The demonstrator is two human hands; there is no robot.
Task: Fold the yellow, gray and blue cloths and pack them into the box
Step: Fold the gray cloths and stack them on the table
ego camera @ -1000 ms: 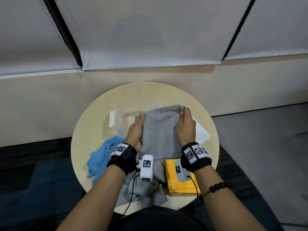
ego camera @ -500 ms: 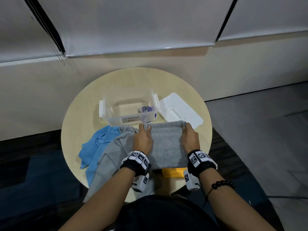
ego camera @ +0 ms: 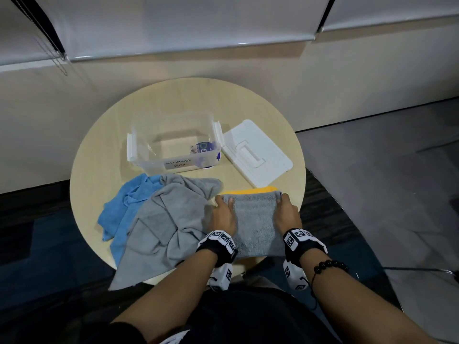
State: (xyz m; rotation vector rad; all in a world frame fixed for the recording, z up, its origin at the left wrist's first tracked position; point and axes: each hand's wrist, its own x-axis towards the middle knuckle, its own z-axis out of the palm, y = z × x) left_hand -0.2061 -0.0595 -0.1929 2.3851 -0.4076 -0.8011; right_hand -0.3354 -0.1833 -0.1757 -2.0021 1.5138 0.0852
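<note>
Before you is a round, pale wood worktop (ego camera: pixel 99 157) with a white lid (ego camera: pixel 255 155) lying flat on its far right. Behind it, a beige wall (ego camera: pixel 347 83) runs under white blinds (ego camera: pixel 173 21).

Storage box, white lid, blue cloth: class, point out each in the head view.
storage box (ego camera: pixel 154 167), head view, front wall
white lid (ego camera: pixel 257 155), head view, middle of top
blue cloth (ego camera: pixel 119 209), head view, crumpled middle

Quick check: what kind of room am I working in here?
Probably an office or lab corner: a small round wooden table set near a plain wall, roller blinds above, and dark carpet on the floor.
</note>
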